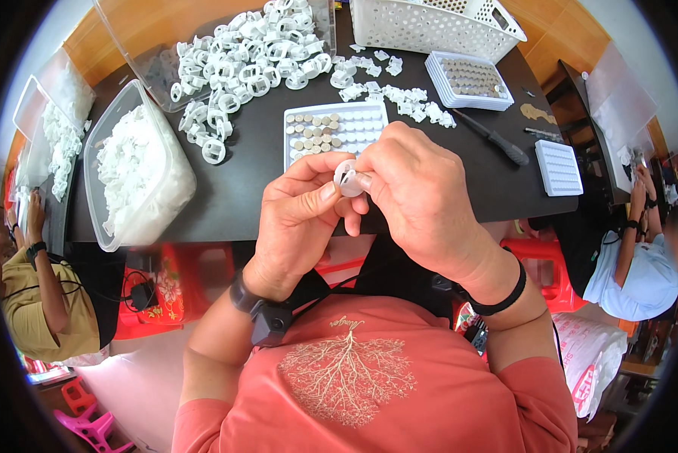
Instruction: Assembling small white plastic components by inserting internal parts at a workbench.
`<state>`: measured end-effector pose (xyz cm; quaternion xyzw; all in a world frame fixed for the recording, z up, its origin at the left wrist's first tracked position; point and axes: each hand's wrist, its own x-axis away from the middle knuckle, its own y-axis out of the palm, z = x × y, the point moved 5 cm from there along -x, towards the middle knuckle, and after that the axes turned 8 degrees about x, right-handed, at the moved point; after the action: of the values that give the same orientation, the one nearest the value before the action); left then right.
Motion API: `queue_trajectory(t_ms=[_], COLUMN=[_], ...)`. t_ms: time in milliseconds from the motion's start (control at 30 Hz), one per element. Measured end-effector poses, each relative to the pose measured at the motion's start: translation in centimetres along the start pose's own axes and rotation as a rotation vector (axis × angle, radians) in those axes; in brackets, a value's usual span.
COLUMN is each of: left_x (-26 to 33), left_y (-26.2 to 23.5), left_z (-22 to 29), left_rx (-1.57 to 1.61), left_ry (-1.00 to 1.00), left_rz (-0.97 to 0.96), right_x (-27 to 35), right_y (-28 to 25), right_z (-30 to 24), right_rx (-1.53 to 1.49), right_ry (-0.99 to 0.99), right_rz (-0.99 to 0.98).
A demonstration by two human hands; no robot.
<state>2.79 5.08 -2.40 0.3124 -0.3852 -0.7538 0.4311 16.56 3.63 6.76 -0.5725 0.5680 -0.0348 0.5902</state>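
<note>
Between the thumb and fingers of my left hand [297, 208] is a small white plastic ring part with an opening in its middle [346, 178]. My right hand [422, 192] is closed in a pinch against the ring's right side, and whatever lies between its fingertips is hidden. Just beyond both hands stands a white pocketed tray [365, 127]. Small round beige discs [309, 132] fill its left part, while pockets on its right show bare. My hands cover the tray's near right corner.
Ring parts [248, 60] are heaped at the back; a clear tub [180, 185] of white pieces stands left. Small white clips [414, 102], a screwdriver [501, 143], stacked trays [467, 79], another tray [558, 167] and a white basket [429, 30] lie right. People sit at both sides.
</note>
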Motion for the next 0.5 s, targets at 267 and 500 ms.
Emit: queue_trajectory(t_ms=[267, 500], left_x=[0.2, 0.2], left_y=[0.2, 0.3], left_z=[0.1, 0.0], left_rx=[-0.035, -0.048], left_ry=[0.023, 0.055], left_rz=[0.019, 0.014], right_x=[0.3, 0.8], right_y=[0.2, 0.9], right_z=[0.1, 1.0], right_rx=[-0.108, -0.164], right_ry=[0.077, 0.118], right_rz=[-0.011, 0.010])
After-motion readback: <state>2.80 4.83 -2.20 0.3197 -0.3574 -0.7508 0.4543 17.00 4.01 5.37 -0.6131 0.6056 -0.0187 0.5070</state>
